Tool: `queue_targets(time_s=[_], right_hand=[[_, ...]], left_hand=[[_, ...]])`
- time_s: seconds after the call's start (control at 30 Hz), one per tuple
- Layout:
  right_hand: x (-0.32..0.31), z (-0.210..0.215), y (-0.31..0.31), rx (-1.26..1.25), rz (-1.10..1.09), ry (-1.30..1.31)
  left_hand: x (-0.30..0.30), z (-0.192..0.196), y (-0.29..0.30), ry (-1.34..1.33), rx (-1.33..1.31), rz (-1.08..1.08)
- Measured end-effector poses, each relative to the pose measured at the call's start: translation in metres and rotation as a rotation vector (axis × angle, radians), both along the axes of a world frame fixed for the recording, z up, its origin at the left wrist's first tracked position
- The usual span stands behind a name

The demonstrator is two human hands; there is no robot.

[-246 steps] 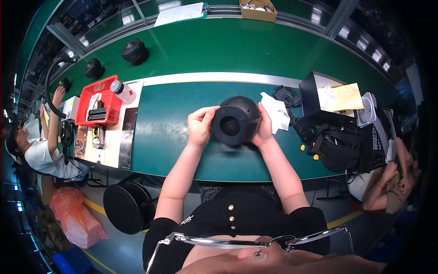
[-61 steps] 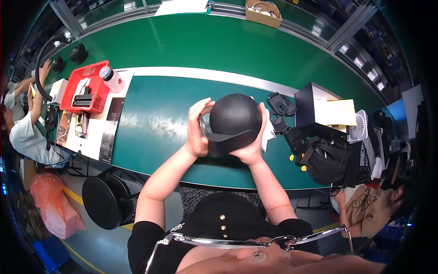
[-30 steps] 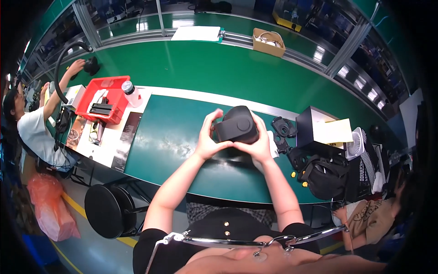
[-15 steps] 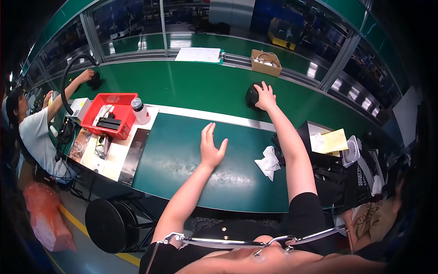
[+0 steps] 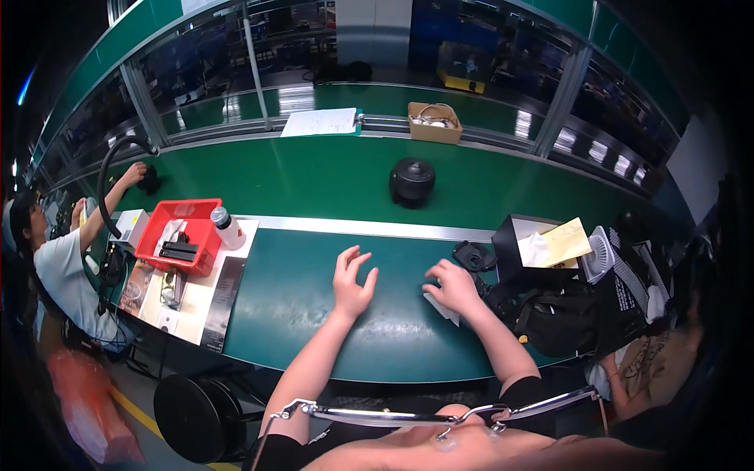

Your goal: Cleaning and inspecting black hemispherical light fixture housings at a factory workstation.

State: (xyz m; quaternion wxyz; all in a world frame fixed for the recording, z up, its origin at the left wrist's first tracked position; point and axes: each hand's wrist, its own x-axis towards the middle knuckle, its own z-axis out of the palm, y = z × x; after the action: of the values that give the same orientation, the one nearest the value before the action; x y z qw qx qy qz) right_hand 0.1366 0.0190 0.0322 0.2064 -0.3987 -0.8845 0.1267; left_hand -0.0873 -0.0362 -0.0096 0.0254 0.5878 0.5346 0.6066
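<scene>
The green counter (image 5: pixel 314 302) spans the foreground, with a wider green conveyor surface (image 5: pixel 314 177) running behind it past a metal edge strip. A black stool (image 5: pixel 192 408) stands below the counter's near edge at left. To the right, a black bag (image 5: pixel 561 322) sits beside an open black box (image 5: pixel 510 243) holding a yellow sheet (image 5: pixel 567 241). At left, a red tray (image 5: pixel 181 243) carries small black parts, with a white bottle (image 5: pixel 228 229) just beside it. A round black helmet-like shell (image 5: pixel 411 182) rests on the conveyor surface, well apart from both hands. A cardboard box (image 5: pixel 434 123) lies farther back. The left hand (image 5: pixel 352 279) hovers at the counter, fingers spread wide, holding nothing. The right hand (image 5: pixel 454 284) is loosely curled, fingertips resting on a white cloth (image 5: pixel 441 308). A co-worker's hand (image 5: pixel 135 171) touches a dark object at far left.
</scene>
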Motion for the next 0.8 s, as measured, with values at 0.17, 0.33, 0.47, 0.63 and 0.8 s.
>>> queue_targets(time_s=[0.17,0.33,0.47,0.63,0.8], right_hand=[[0.029,-0.008,-0.019,-0.096,-0.064,0.029],[0.028,-0.041,-0.022,-0.127,-0.039,0.139],[0.022,-0.043,-0.026,-0.017,0.035,0.203],[0.019,-0.038,-0.029,0.110,0.033,0.363],[0.019,-0.043,-0.019,0.281,-0.021,0.484]], left_hand=[[0.013,0.004,-0.015,-0.023,-0.107,-0.114],[0.026,-0.001,-0.018,0.036,-0.158,-0.237],[0.027,0.002,-0.020,0.055,-0.191,-0.292],[0.024,0.002,-0.017,-0.015,-0.174,-0.254],[0.024,0.004,-0.017,0.008,-0.190,-0.264]])
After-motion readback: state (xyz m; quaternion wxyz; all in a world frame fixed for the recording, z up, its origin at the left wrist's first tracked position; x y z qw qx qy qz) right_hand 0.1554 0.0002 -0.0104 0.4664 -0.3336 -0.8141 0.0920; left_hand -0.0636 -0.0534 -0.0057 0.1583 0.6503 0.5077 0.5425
